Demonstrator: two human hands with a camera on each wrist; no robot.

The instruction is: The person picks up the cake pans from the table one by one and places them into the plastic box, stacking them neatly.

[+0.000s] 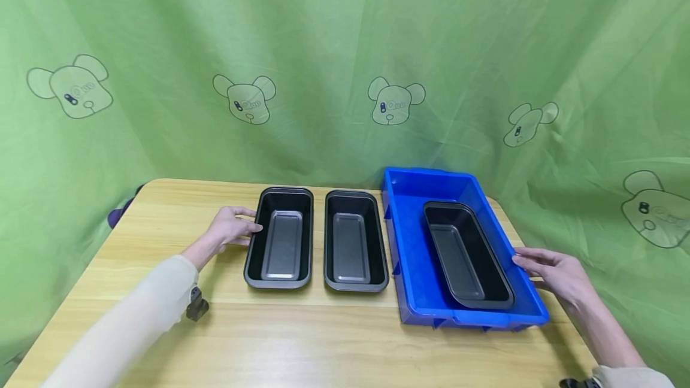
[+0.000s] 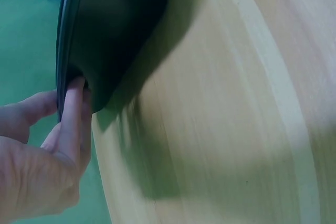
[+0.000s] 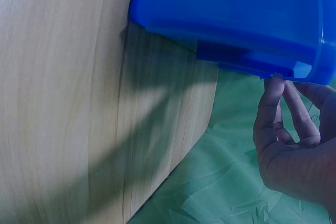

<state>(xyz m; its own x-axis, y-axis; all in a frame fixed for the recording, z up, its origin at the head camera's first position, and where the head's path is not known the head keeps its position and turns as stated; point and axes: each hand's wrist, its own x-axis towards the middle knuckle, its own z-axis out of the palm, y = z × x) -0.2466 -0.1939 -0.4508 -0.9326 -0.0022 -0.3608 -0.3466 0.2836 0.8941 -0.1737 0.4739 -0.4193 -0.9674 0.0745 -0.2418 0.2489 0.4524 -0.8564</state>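
My left hand [image 1: 233,229] pinches the left rim of a dark loaf pan [image 1: 284,244]. In the left wrist view, fingers [image 2: 73,124] lie against the outside of that pan's wall, with the thumb over the rim. A second, matching loaf pan [image 1: 351,247] stands just to its right on the table. On the right, a blue plastic bin [image 1: 420,310] holds a third loaf pan [image 1: 466,262], lying slightly turned inside. My right hand [image 1: 557,271] grips the bin's right rim; the right wrist view has its fingertips [image 3: 274,83] up under the rim's edge.
The pans and bin stand on a light wooden table [image 1: 323,340] with rounded corners. Behind and around it hangs a green curtain [image 1: 323,29] printed with bear heads. A dark purple object [image 1: 120,213] shows past the table's left edge.
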